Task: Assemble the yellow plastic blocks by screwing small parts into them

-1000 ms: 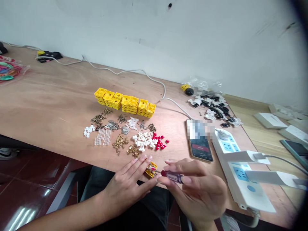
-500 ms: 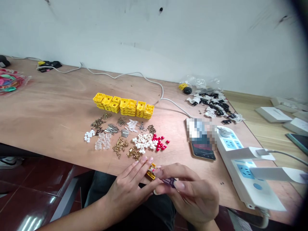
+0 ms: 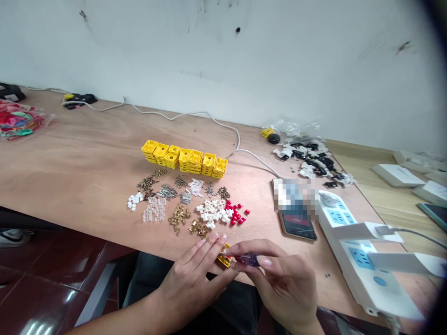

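Note:
At the table's near edge my left hand [image 3: 195,279] holds a small yellow plastic block [image 3: 223,258] down with its fingertips. My right hand [image 3: 282,284] grips a screwdriver with a dark purple-red handle [image 3: 249,259], its tip pointing left into the block. Just beyond the hands lie small heaps of parts: brass pieces [image 3: 179,215], white clips [image 3: 211,211], red caps [image 3: 236,214], clear pieces [image 3: 153,209] and grey metal bits [image 3: 167,190]. A row of stacked yellow blocks [image 3: 185,159] stands behind them.
A phone [image 3: 296,218] lies to the right, beside a white power strip [image 3: 363,260] with plugged adapters. A heap of black and white parts [image 3: 314,158] sits at the back right. A white cable [image 3: 195,115] runs along the wall. A colourful bag [image 3: 19,121] lies far left.
The view has shifted slightly. My right hand has slid up the screwdriver, covering more of its handle, and moved closer to the yellow block. My left hand stays on the block.

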{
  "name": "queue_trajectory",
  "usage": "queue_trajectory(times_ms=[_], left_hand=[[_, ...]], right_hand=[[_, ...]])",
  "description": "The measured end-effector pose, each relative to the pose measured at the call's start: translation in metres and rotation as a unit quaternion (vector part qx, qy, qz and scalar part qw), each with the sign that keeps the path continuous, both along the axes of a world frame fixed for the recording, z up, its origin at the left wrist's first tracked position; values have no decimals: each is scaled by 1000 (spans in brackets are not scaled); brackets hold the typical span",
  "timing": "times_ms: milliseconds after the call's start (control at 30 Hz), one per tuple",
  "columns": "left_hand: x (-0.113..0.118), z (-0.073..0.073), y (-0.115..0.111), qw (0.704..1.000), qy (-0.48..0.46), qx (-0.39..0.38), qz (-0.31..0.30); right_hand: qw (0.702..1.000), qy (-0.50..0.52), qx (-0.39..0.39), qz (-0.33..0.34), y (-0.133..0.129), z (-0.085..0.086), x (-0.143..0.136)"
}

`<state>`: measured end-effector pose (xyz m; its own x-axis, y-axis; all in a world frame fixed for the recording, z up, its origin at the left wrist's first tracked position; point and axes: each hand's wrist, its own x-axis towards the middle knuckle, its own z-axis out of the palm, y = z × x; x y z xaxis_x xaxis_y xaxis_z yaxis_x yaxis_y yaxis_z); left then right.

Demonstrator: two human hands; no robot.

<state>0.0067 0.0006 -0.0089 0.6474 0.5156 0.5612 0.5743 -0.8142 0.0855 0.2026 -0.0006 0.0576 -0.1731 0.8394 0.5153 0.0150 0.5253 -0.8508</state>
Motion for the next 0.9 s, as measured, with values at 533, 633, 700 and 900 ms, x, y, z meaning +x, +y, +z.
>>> queue_trajectory(times_ms=[533,633,700,900], left_hand=[[1,-3,7,997,1,81,-2],[-2,-9,8,996,13,89,2],[-4,-15,9,996,13,89,11],[-2,-34,18,987,-13,157,29]], right_hand=[[960,-130,95,-231,11,13,34],[891,-340,40,-299,35,17,56],[851,-433,23,-296,52,11,65],[802,-509,34,-310,80,-20,68]])
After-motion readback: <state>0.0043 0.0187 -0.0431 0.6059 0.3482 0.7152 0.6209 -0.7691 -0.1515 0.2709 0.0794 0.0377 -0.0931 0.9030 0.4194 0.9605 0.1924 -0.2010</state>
